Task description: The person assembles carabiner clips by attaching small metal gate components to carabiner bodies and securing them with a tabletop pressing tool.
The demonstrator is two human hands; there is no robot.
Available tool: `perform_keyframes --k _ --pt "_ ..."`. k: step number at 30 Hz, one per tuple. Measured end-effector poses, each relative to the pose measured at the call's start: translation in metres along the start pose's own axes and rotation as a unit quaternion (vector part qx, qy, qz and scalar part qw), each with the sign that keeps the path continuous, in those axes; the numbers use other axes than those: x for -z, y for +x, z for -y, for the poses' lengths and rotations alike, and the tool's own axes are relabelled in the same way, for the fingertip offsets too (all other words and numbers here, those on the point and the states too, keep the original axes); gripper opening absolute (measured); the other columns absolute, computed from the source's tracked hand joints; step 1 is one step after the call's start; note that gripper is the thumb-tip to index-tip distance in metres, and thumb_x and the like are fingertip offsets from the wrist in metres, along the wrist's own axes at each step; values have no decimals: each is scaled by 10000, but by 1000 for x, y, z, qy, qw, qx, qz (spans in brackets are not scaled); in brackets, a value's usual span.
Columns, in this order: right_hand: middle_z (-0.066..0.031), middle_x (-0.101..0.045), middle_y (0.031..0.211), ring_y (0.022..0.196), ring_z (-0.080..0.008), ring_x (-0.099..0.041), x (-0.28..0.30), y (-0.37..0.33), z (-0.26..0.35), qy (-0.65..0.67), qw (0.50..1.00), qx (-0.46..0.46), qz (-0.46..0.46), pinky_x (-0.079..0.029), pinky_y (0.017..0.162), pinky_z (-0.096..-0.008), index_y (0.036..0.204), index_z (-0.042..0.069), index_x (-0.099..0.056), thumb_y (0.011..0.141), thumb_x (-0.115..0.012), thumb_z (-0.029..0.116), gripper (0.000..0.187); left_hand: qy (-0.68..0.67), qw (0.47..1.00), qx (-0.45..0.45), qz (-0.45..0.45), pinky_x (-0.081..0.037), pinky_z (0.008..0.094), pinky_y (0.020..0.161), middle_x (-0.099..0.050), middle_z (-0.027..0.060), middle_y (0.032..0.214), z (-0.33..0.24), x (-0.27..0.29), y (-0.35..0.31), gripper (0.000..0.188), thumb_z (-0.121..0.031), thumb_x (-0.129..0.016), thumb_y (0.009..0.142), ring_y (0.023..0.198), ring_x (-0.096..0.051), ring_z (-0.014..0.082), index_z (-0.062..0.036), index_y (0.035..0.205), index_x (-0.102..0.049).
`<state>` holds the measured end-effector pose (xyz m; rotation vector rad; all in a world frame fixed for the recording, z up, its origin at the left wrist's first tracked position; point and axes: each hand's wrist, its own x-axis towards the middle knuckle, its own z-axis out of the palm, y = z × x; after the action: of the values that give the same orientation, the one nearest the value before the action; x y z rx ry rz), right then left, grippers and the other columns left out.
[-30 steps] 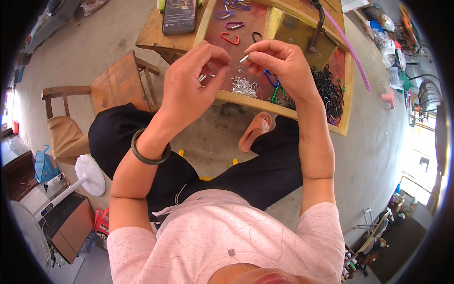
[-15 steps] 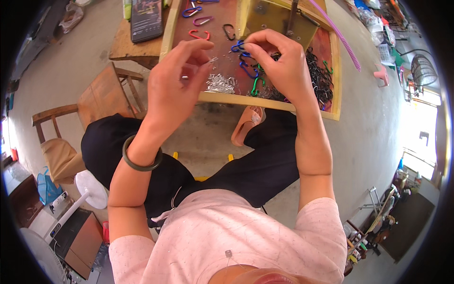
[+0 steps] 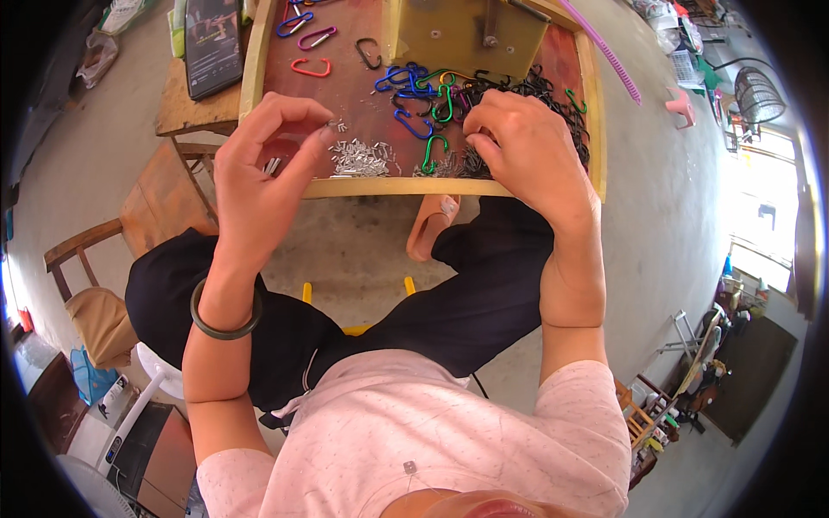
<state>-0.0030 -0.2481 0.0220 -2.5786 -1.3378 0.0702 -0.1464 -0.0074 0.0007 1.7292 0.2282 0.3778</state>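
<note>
My left hand (image 3: 263,164) is closed loosely over the left front of a wooden tray (image 3: 389,186), with small silver metal pins (image 3: 273,166) in its curled fingers. Its thumb and forefinger tips meet at a tiny dark piece. Beside it lies a heap of silver pins (image 3: 361,159). Bent over a pile of black carabiner hooks (image 3: 540,91) is my right hand (image 3: 527,142), fingers curled in; what they grip is hidden. Left of that hand are a green hook (image 3: 434,154), a blue hook (image 3: 413,123) and several more blue and green ones.
A red hook (image 3: 311,67), a purple carabiner (image 3: 317,38) and a black hook (image 3: 368,53) lie farther back. A yellowish metal block (image 3: 466,36) fills the tray's rear. Left stand a phone (image 3: 213,47) and a wooden chair (image 3: 160,186); a purple coiled tube (image 3: 604,56) hangs right.
My right hand has left the blue hook it was pinching and moved down onto the black pile. My left hand's thumb and forefinger have come together. The whole view has shifted slightly.
</note>
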Motion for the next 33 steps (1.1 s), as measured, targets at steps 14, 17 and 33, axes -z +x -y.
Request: perform_keyframes --k 14,17,33 --pt "-44 -625 858 878 -250 -618 -15 -1 14 -49 997 53 18 -475 816 -385 852 83 -702 796 -784 119 106 13 1000 -11 11 -479 213 678 -650 6 915 5 -2 -1 84 -2 -700 915 768 -602 66 2 998 -688" --pt "-47 -623 843 870 -253 -613 -14 0 14 -32 998 62 2 -467 821 -383 847 79 -702 799 -769 100 85 29 999 -22 9 -466 206 654 -664 5 903 5 -4 -1 91 -12 -710 901 795 -612 63 -12 991 -696" --pt "-108 -658 839 852 -278 -655 -14 13 12 112 992 42 32 -508 828 -392 852 25 -650 827 -663 105 85 26 999 -2 24 -470 215 631 -691 -1 901 7 -5 -4 97 -36 -719 902 811 -655 67 -23 997 -705"
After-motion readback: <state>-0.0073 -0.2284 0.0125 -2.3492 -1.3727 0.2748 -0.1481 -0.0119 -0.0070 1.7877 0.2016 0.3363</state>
